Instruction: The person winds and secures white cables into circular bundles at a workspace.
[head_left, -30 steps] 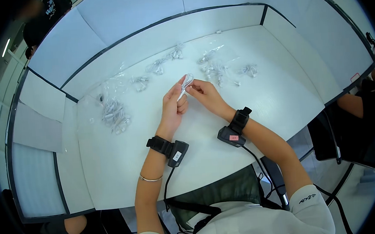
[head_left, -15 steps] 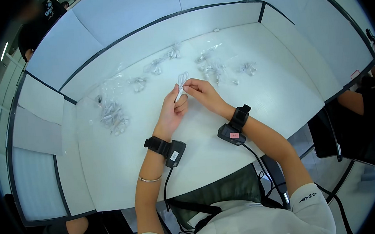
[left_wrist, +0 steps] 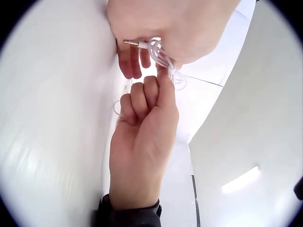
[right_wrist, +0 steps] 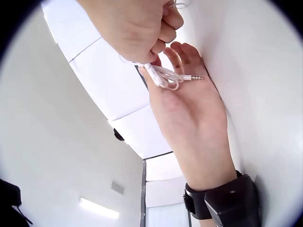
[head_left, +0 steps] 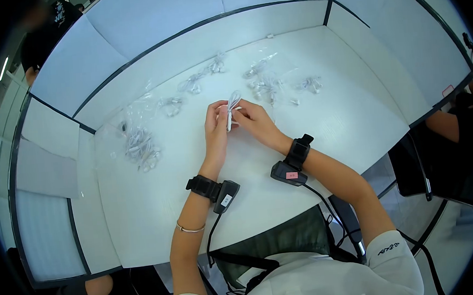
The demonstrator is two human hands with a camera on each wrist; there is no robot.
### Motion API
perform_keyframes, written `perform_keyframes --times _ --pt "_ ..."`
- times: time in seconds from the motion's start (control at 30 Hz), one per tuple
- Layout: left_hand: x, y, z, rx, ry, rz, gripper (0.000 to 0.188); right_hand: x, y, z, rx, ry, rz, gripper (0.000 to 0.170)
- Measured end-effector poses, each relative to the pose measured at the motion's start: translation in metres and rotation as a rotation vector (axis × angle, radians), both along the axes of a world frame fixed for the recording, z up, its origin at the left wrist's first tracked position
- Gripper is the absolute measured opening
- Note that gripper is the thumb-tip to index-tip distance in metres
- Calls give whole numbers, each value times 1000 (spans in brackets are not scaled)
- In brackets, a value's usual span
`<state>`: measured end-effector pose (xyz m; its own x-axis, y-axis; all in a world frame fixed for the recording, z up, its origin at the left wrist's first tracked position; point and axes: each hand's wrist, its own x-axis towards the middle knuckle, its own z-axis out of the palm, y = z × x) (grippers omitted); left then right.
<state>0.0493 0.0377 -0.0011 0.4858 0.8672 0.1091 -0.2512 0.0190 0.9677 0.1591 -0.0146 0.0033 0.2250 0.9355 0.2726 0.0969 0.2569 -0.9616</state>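
Both hands are together over the middle of the table on white wired earphones (head_left: 234, 100), their cord wound into a narrow looped bundle. My left hand (head_left: 215, 124) pinches the bundle from the left, its other fingers curled toward the palm in the left wrist view. From the other side my right hand (head_left: 257, 123) holds it by the thumb and forefinger, the remaining fingers loosely bent. A metal-tipped audio plug (left_wrist: 132, 43) sticks out of the coil beside the right palm. In the right wrist view an inline remote (right_wrist: 155, 75) lies along the cord near the right thumb.
Bagged earphones (head_left: 143, 146) lie in a pile at the left. Several small bundles (head_left: 191, 84) sit toward the back, with more clear bags of earphones (head_left: 265, 85) at the back right. Low white panels (head_left: 185, 36) enclose the table (head_left: 323, 136).
The bundle has turned more upright between the hands. My left fingers have shifted up around it, and the hands have drawn closer together. The piles on the table stay put.
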Motion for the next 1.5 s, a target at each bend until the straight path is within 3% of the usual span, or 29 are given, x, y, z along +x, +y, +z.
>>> perform_keyframes --times 0.33,0.53,0.73,0.87,1.2,1.37,1.5 --pt "-7 1 -1 411 218 186 22 5 1 -2 -74 -315 -85 18" --pt "-9 -2 6 397 441 136 23 1 -3 4 -68 -348 -108 18" --pt "-7 -3 4 408 499 157 26 -1 -4 8 -89 -365 -100 18" --pt "-5 -8 2 376 443 57 34 1 -2 3 -111 -408 -154 15" --pt "-2 -8 3 -26 82 -86 23 -1 -2 4 -71 -443 -197 13" --pt "-4 1 -5 -38 48 -171 28 3 -1 8 -66 -478 -220 14" --pt "-5 -3 3 -46 90 -118 28 6 1 6 -25 -535 -277 15"
